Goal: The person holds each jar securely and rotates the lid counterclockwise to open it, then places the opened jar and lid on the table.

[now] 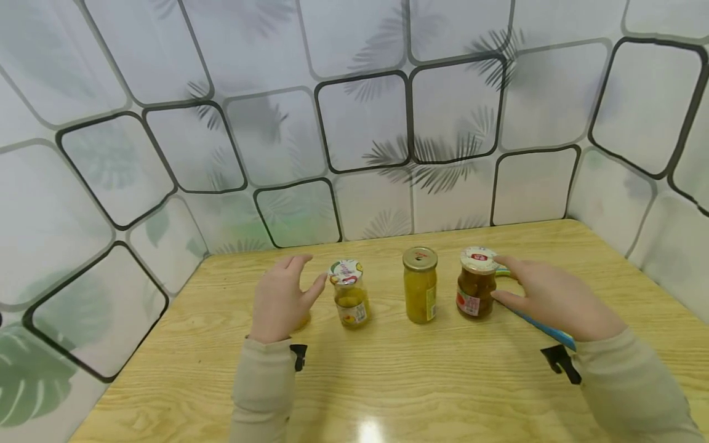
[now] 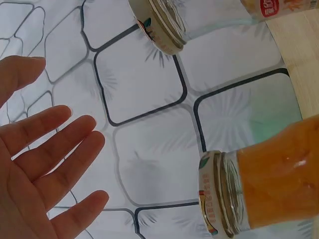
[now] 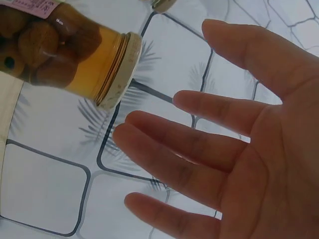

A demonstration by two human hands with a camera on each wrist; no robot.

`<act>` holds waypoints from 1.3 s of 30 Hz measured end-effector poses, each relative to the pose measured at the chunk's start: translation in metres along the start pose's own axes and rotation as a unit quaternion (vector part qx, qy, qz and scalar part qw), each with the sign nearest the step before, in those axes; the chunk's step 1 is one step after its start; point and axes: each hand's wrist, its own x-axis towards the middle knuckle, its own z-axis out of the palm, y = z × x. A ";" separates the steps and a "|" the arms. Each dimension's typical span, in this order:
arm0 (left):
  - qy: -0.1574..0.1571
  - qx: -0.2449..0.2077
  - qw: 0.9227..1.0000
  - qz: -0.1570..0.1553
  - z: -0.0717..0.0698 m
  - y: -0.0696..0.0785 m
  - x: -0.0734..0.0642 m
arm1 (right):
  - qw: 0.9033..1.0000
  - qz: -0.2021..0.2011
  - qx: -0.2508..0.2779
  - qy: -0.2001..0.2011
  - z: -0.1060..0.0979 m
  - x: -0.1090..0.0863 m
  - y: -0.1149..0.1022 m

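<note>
My left hand (image 1: pixel 279 299) hovers over the left of the table, fingers spread, just left of a short jar of yellow fruit (image 1: pixel 351 303) with a patterned lid. Behind that hand an orange thing (image 1: pixel 303 321) shows only partly; the left wrist view has a jar with orange contents (image 2: pixel 279 181) beside the fingers. At the right, my right hand (image 1: pixel 559 300) is spread with its fingertips close to a dark jar (image 1: pixel 474 289) with a white lid. The right wrist view shows round brown fruit in that jar (image 3: pixel 65 47); the palm holds nothing.
Between the two shorter jars stands a taller jar (image 1: pixel 420 289) of yellow contents with a gold lid. A blue-edged item (image 1: pixel 545 329) lies partly hidden under the right hand. Patterned walls (image 1: pixel 365 135) enclose the wooden table (image 1: pixel 388 375) at back and sides.
</note>
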 end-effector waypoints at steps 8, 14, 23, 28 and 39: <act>0.009 -0.008 0.999 -0.034 -0.004 -0.014 -0.002 | 1.000 0.025 0.002 -0.012 -0.005 0.000 0.011; 0.055 -0.018 0.997 -0.048 -0.002 -0.025 -0.003 | 0.999 0.037 -0.003 -0.018 -0.004 0.002 0.018; 0.070 -0.037 0.990 -0.117 0.008 -0.043 -0.007 | 0.998 0.046 -0.005 -0.030 -0.002 0.005 0.029; 0.062 -0.069 0.984 -0.152 0.014 -0.049 -0.011 | 0.998 0.054 -0.005 -0.036 0.000 0.006 0.034; -0.022 -0.113 0.962 -0.249 0.027 -0.061 -0.019 | 0.997 0.063 0.000 -0.054 0.007 0.010 0.046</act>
